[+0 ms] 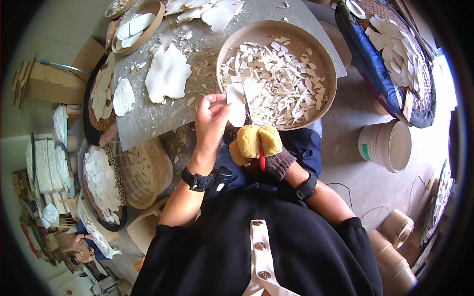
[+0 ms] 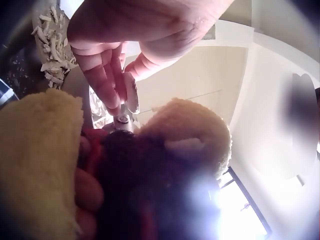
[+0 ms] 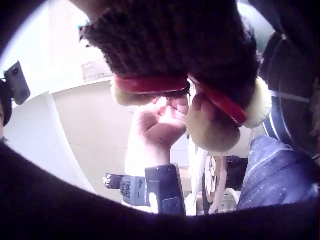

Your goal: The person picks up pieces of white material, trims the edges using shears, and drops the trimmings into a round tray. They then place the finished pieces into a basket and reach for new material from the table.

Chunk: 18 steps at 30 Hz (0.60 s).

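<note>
My left hand (image 1: 210, 126) pinches a thin white flat piece (image 1: 237, 112) between thumb and fingers, over the near rim of a round tan basin (image 1: 328, 61). In the left wrist view the piece (image 2: 131, 92) shows edge-on at the fingertips. My right hand (image 1: 281, 164), in a dark knitted glove, grips scissors with red handles (image 3: 150, 83). Thick yellow foam pads (image 1: 259, 140) wrap the handles and hide most of the fingers. The scissor blades (image 1: 247, 106) point away from me, up against the white piece. White slivers (image 1: 281, 84) cover the basin floor.
Left of the basin, a grey work surface (image 1: 153, 118) carries larger white sheets (image 1: 168, 74) and crumbs. A small round tray (image 1: 157, 19) holds white ovals. A white bucket (image 1: 385, 145) stands at right, below a basket of white pieces (image 1: 400, 54). A plastic crate (image 1: 148, 172) is at left.
</note>
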Tool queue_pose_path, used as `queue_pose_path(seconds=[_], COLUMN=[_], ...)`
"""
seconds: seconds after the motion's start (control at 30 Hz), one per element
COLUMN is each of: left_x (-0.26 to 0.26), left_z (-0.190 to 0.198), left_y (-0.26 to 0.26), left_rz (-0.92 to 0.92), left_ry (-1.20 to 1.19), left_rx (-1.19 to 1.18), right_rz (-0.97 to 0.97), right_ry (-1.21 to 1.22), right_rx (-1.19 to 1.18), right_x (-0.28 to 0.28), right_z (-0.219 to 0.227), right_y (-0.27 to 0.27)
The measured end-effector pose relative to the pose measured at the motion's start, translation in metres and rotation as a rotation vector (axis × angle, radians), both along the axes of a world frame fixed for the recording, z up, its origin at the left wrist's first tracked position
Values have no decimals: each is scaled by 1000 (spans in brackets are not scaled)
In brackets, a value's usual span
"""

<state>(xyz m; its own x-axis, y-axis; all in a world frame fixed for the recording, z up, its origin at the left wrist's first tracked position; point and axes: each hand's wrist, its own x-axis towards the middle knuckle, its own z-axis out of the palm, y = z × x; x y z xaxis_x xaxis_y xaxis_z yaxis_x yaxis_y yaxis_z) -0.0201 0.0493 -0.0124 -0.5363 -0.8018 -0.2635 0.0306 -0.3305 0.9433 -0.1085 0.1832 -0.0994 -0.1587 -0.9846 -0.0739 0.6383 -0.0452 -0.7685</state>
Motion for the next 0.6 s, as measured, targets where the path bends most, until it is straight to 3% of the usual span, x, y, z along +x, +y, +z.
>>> queue_pose_path(seconds=[0.03, 0.1, 0.17, 0.27, 0.33, 0.37, 0.43, 0.53, 0.6], left_x=[0, 1, 3, 8, 12, 14, 18, 22, 22], left_z=[0, -1, -4, -2, 7, 8, 15, 5, -3], left_y=[0, -2, -7, -18, -21, -23, -25, -20, -16], left_rz=[-10, -32, -59, -209, -288, -332, -470, -249, 108], left_ry=[-9, -18, -22, -4, -65, -82, -141, 35, 172], left_rx=[-9, -22, -22, -12, -43, -48, -8, -164, -72], right_rz=[-11, -13, 4, 32, 40, 13, 65, 120, 215], right_ry=[-118, 16, 511, 63, -11, 208, 329, 671, 126], right_rx=[-13, -22, -12, -33, -100, -43, 14, -51, 24], right_x=[2, 1, -5, -8, -8, -7, -7, -7, 1], right_z=[-2, 1, 20, -3, -5, -6, -7, 7, 4], right_y=[1, 3, 7, 11, 11, 13, 13, 7, 0])
